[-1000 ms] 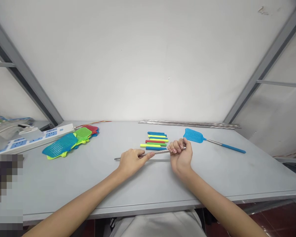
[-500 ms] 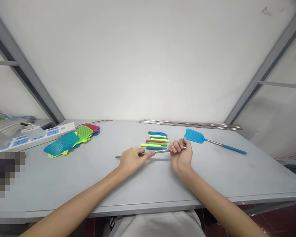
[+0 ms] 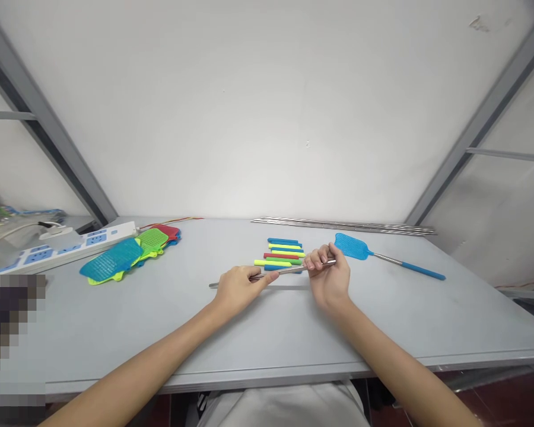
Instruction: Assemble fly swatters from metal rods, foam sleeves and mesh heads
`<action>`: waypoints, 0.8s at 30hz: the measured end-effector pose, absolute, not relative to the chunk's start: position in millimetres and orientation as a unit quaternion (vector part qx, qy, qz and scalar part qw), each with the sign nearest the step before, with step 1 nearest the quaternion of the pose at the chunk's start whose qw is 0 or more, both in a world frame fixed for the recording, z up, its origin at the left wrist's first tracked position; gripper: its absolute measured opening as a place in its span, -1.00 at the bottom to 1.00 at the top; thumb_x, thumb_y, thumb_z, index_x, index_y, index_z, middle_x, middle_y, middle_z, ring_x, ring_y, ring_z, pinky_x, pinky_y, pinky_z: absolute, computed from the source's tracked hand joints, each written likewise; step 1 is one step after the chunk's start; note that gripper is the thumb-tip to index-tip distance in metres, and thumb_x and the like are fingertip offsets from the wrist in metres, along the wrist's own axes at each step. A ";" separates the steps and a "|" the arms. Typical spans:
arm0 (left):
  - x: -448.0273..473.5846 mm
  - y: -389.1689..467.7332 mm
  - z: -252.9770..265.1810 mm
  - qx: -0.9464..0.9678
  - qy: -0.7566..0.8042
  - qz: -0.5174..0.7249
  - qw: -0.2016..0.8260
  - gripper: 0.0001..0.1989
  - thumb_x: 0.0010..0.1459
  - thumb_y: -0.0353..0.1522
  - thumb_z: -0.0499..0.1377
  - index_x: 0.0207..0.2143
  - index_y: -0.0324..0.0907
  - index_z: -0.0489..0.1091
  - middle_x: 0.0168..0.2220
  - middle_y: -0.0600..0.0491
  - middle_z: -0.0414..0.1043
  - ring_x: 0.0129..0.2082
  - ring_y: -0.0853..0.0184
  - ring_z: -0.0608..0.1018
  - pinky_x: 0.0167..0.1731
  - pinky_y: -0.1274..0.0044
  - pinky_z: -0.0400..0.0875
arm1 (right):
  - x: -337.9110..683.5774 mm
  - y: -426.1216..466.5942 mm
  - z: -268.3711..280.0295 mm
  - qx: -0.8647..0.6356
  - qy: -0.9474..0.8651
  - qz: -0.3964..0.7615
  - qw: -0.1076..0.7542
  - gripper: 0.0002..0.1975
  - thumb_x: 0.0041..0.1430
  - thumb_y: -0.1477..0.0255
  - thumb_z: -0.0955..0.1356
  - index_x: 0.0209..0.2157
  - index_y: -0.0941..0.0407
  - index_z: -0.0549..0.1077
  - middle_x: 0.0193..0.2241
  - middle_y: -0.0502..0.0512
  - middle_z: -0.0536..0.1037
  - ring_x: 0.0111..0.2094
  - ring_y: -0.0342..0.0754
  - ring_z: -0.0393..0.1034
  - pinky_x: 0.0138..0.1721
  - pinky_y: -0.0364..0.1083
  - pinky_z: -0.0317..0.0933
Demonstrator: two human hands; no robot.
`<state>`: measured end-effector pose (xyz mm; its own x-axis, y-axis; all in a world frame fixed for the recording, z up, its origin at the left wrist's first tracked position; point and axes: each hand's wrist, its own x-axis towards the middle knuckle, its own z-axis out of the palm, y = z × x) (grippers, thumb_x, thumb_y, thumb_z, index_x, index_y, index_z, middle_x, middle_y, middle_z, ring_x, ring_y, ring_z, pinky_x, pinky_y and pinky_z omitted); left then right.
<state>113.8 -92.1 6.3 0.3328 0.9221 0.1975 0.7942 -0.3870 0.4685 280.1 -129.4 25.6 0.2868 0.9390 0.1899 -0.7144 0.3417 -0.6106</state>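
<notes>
A thin metal rod (image 3: 292, 270) runs between my two hands, just above the table and slightly tilted up at its right end. My left hand (image 3: 238, 290) is closed on its left part, palm down, with the rod's tip poking out at the left. The fingers of my right hand (image 3: 328, 277) curl round the right end, palm turned up. Behind the rod lies a row of several coloured plastic handle tubes (image 3: 281, 256) in blue, yellow, red and green. To the right rests a blue fly swatter (image 3: 351, 246) with a metal shaft and blue handle.
On the left are stacked fly swatter heads (image 3: 111, 261) in blue, green, yellow and red, beside a white power strip (image 3: 62, 246). A bundle of metal rods (image 3: 342, 225) lies along the wall at the back of the grey table (image 3: 267, 338).
My right hand has turned slightly and its thumb has lifted, raising the rod's right end a little. The left hand keeps its hold in almost the same place.
</notes>
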 end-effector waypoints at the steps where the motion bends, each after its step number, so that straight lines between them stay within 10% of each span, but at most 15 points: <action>1: 113.9 -92.4 8.2 0.803 0.532 0.223 0.148 -0.51 -0.06 -0.01 -0.09 -0.73 -0.22 -0.07 -0.75 0.18 -0.08 -0.70 0.50 0.07 -0.66 0.62 -0.12 | 284.3 -129.6 30.6 -0.211 -0.307 0.545 0.751 -0.67 0.06 0.33 0.14 -0.72 0.14 0.10 -0.77 -0.06 0.14 -0.65 -0.18 0.14 -0.52 -0.14 0.07; 14: 116.5 -101.6 20.3 0.834 0.505 0.205 0.081 -0.46 -0.05 0.04 -0.14 -0.77 -0.21 0.05 -0.75 0.15 0.05 -0.71 0.47 0.15 -0.63 0.59 -0.13 | 348.0 -169.7 95.3 -0.560 -0.676 0.392 0.275 -0.70 -0.15 0.29 0.34 -0.29 0.00 0.43 -0.22 0.04 0.40 -0.23 0.04 0.24 -0.28 -0.07 0.09; 24: 112.5 -99.7 18.8 0.845 0.496 0.196 0.046 -0.45 -0.05 0.05 -0.16 -0.75 -0.21 0.11 -0.74 0.13 0.16 -0.68 0.44 0.23 -0.63 0.60 -0.15 | 340.2 -154.6 72.2 -0.569 -0.747 0.322 0.119 -0.73 0.03 0.24 0.19 -0.47 0.08 0.41 -0.54 0.00 0.36 -0.54 -0.14 0.16 -0.56 -0.17 -0.04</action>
<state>112.5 -99.7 18.8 0.4320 0.8556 0.2852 0.8196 -0.5044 0.2717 340.2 -154.6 72.2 -0.3249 0.9267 -0.1889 0.7734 0.1454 -0.6170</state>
